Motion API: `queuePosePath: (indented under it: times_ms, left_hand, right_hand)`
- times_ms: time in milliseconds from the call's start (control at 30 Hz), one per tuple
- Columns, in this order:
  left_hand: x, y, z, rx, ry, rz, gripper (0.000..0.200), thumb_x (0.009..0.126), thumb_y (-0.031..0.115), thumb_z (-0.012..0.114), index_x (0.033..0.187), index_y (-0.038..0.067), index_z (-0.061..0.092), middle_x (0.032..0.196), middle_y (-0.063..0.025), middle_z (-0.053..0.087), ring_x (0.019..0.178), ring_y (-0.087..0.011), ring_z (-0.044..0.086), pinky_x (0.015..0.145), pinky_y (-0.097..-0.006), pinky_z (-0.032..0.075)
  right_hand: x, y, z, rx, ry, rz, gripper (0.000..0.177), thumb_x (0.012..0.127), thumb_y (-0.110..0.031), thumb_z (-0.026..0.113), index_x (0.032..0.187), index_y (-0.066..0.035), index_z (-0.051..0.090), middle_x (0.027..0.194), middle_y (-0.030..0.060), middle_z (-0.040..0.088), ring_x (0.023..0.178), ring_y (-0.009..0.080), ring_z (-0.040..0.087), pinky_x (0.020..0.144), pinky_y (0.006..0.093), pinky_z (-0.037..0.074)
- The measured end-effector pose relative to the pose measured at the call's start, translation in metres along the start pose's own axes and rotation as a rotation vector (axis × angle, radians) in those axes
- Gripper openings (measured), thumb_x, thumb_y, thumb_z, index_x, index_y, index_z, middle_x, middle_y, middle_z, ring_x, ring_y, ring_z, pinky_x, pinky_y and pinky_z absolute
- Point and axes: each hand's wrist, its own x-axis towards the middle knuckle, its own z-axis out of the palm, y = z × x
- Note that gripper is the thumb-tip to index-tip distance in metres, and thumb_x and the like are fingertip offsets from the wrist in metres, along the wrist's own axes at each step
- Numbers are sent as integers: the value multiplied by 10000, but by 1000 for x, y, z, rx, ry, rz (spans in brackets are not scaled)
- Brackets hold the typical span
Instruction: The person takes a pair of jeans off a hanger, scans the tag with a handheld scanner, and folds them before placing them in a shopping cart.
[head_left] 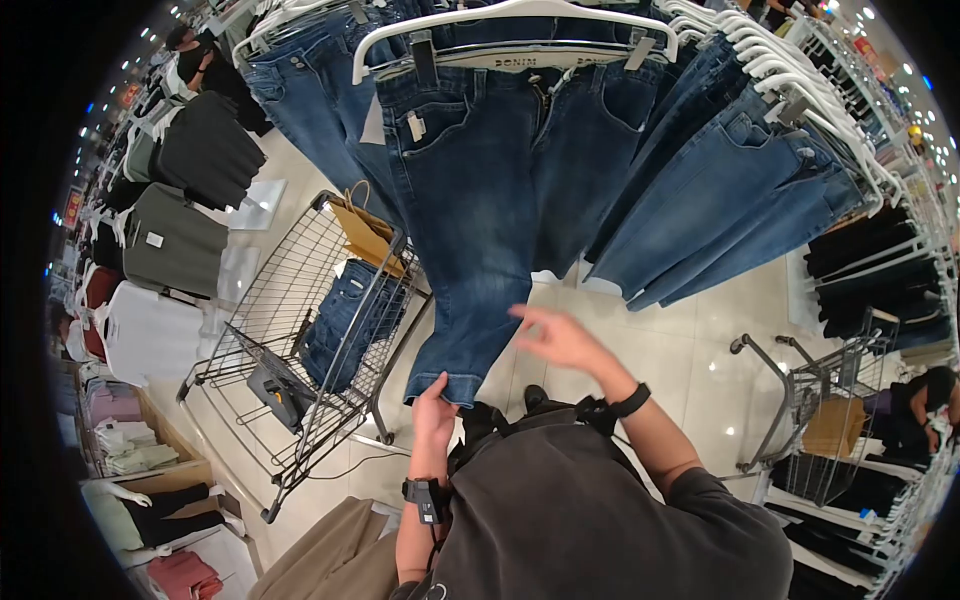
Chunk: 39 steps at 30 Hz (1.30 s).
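A pair of dark blue jeans hangs in front of me, clipped at the waistband to a white hanger. A small pale tag shows at its left pocket. My left hand grips the hem of one leg, thumb on top, and draws that leg toward me. My right hand is raised just right of the same leg, apart from the cloth, with its fingers spread and slightly blurred. Nothing shows in it.
A wire shopping cart at left holds folded jeans, a brown paper bag and a grey device. More jeans hang at right. Another cart and a person are farther right; another person stands back left.
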Motion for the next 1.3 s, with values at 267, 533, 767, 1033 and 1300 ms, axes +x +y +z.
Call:
queuePosePath:
  times_ms: [267, 533, 767, 1033, 1300]
  left_hand:
    - [3, 18, -41, -96, 134, 90, 269, 870, 55, 567, 1132, -7, 561, 1121, -126, 633, 1040, -275, 622, 939, -388, 499]
    - [-20, 25, -46, 9, -42, 129, 208, 940, 129, 494, 1136, 74, 534, 1155, -117, 610, 1043, -252, 611, 785, -329, 494]
    - [-31, 24, -35, 36, -89, 143, 211, 949, 147, 480, 1129, 47, 525, 1156, -165, 613, 1030, -279, 621, 791, -319, 494]
    - [-35, -10, -14, 117, -126, 75, 236, 946, 141, 477, 1149, 26, 507, 1122, -166, 627, 974, -265, 635, 778, -305, 497]
    - [-56, -54, 6, 209, -182, -11, 226, 942, 121, 492, 1141, 18, 521, 1104, -146, 638, 931, -232, 646, 773, -293, 491]
  right_hand:
    - [82, 82, -141, -59, 838, 90, 906, 648, -201, 827, 1385, 38, 359, 1294, 233, 480, 1089, 292, 540, 925, 372, 457]
    - [129, 79, -166, 311, 589, -23, 612, 737, -72, 746, 1269, 55, 470, 1167, 122, 618, 1021, 215, 602, 906, 315, 465]
    - [111, 132, -74, 237, 573, 139, 560, 734, -220, 779, 1142, 99, 567, 1146, 176, 638, 1052, 279, 603, 936, 325, 443]
    - [47, 155, -11, 442, 403, 282, 557, 761, -162, 755, 1226, 55, 539, 1185, 136, 618, 1062, 243, 592, 927, 323, 458]
    - [-8, 164, 53, 545, 88, 364, 506, 896, -299, 648, 1241, 50, 526, 1151, 98, 635, 1037, 188, 598, 916, 306, 457]
